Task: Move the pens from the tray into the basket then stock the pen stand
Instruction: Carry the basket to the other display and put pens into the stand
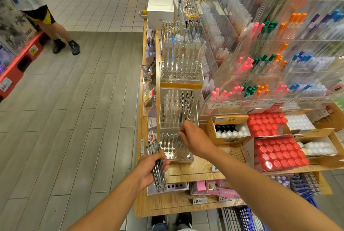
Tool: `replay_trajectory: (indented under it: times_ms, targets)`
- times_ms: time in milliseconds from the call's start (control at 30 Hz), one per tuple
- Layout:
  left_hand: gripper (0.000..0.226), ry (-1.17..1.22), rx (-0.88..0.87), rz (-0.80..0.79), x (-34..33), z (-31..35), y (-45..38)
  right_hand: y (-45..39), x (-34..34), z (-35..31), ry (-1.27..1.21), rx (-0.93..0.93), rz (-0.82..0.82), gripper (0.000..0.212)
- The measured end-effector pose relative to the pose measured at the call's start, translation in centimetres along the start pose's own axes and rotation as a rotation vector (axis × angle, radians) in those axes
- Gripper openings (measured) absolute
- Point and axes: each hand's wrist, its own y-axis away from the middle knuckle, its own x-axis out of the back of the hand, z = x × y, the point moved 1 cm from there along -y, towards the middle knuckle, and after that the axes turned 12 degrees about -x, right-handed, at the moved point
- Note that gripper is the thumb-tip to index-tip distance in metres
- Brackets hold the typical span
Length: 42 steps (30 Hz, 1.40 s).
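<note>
My left hand (151, 170) grips a bundle of clear pens (157, 167) just left of the clear pen stand (176, 148), which sits on the wooden counter (195, 171). My right hand (195, 137) reaches over the stand's near tier and pinches a single pen (186, 117) at the middle tier's holes. The near tier holds a few pens and several open holes. Taller stand tiers (181, 66) behind it carry clear and black pens. A blue basket (247, 219) shows at the bottom edge, below the counter.
Acrylic racks of coloured pens (260, 59) fill the right. Cardboard boxes of red-capped and white bottles (275, 148) sit right of the stand. A white box (161, 11) stands further back. Another person's legs (61, 40) are on the aisle floor at left.
</note>
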Motion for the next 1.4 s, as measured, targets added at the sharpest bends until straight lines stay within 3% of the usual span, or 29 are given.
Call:
replay_trajectory:
  times_ms: [200, 600, 700, 833, 933, 1067, 1267, 1400]
  targets:
    - [0.026, -0.017, -0.006, -0.014, -0.3, 0.2, 0.0, 0.0, -0.2, -0.2, 0.142, 0.04, -0.047, 0.008]
    - [0.026, -0.073, -0.008, -0.04, -1.1, 0.8, 0.3, -0.4, -2.4, -0.9, 0.342, 0.061, 0.096, 0.025]
    - [0.037, -0.063, -0.01, -0.064, -1.4, 1.2, 0.6, -0.4, -1.8, -1.5, 0.05, -0.055, 0.038, 0.024]
    - [0.039, -0.051, -0.015, -0.081, -1.6, 1.2, 0.6, 0.1, -1.6, -2.4, -0.345, -0.222, -0.269, 0.017]
    - [0.038, -0.033, -0.02, -0.108, -1.7, 1.2, 0.6, 0.3, -1.5, -2.8, -0.557, -0.354, -0.32, 0.011]
    - [0.032, 0.049, -0.03, -0.052, -1.7, 1.2, 0.3, 0.5, -0.4, -3.2, -0.53, -0.358, -0.319, 0.002]
    - [0.019, 0.073, -0.053, 0.077, -0.8, 1.0, -0.3, 0.2, 1.5, -2.5, -0.479, -0.282, -0.092, 0.004]
    - [0.016, 0.028, -0.03, 0.091, 0.0, 0.7, -0.5, -0.1, 1.3, -2.0, -0.319, -0.175, -0.031, 0.006]
